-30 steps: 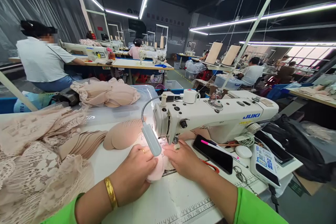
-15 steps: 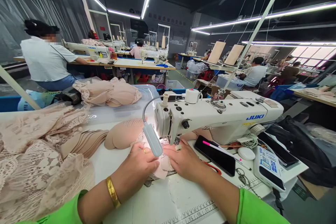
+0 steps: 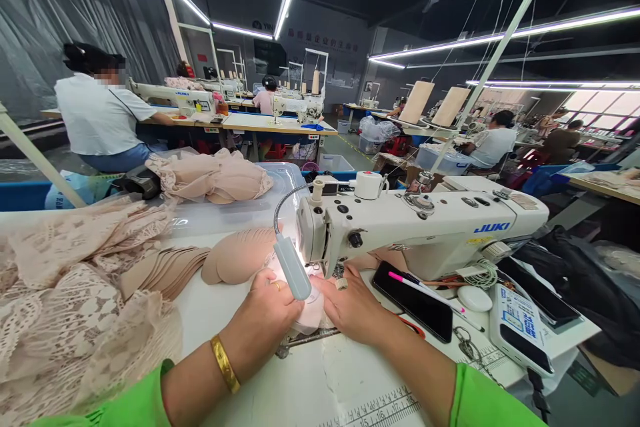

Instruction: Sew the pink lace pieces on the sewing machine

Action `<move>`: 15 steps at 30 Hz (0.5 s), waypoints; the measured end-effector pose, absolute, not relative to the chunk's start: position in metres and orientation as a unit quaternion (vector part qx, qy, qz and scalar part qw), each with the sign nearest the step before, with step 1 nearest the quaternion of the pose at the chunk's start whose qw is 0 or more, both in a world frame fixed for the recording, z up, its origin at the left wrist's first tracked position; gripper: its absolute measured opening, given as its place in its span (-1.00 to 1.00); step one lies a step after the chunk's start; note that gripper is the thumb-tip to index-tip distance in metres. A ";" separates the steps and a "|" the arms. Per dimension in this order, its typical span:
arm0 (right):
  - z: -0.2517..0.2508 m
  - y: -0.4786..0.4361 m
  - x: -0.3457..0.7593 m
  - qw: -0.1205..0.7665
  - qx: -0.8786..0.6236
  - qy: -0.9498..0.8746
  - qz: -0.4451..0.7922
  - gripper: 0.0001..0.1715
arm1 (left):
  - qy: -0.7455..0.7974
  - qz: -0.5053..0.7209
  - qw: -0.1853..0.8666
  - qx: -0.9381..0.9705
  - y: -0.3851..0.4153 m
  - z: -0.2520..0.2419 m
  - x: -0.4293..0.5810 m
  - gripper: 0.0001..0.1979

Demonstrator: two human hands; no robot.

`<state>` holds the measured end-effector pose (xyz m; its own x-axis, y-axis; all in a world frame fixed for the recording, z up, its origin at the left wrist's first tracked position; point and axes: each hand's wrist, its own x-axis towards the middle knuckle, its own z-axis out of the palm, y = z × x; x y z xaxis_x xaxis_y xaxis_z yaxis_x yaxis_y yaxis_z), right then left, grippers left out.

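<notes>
My left hand (image 3: pixel 271 310) is closed, pinching a pale pink fabric piece (image 3: pixel 311 317) between thumb and fingers, left of the needle area. On the other side, my right hand (image 3: pixel 353 300) lies on the same fabric with its fingers stretched out; some fingertips are hidden behind the presser parts. The fabric lies on the bed of a white sewing machine (image 3: pixel 415 220), under its head. A grey gooseneck lamp (image 3: pixel 293 270) lights this spot and covers part of the fabric and the left fingertips. Beige moulded cups (image 3: pixel 235 257) are stacked just beyond my left hand.
Beige lace pieces (image 3: pixel 85 300) cover the left of the table, beside more fanned cups (image 3: pixel 165 271). A clear plastic bin (image 3: pixel 287 177) stands behind. At right lie a black phone (image 3: pixel 415 300), a pink-tipped pen (image 3: pixel 425 290) and a white device (image 3: pixel 520 330). Co-workers sit at machines farther off.
The view has shifted slightly, so things sit a little farther right. The fabric's near edge has moved slightly away, baring more of the metal plate. Both hands keep nearly the same pose.
</notes>
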<state>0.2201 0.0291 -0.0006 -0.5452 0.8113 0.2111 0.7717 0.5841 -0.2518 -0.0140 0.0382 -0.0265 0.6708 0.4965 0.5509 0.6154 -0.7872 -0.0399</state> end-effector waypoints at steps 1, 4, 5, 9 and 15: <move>-0.001 0.029 0.220 0.150 -0.454 -0.876 0.064 -0.59 | -0.301 -0.274 0.119 -0.906 0.038 -0.025 -0.013 -0.77; -0.001 0.029 0.221 0.135 -0.456 -0.877 0.065 -0.54 | -0.288 -0.294 0.134 -0.902 0.035 -0.018 -0.009 -0.73; -0.001 0.029 0.222 0.132 -0.456 -0.878 0.066 -0.52 | -0.287 -0.288 0.134 -0.904 0.033 -0.014 -0.009 -0.71; -0.001 0.028 0.223 0.130 -0.454 -0.879 0.063 -0.49 | -0.294 -0.244 0.101 -0.919 0.026 -0.001 -0.010 -0.66; 0.000 0.028 0.222 0.129 -0.460 -0.877 0.053 -0.52 | -0.297 -0.228 0.088 -0.923 0.025 0.003 -0.011 -0.65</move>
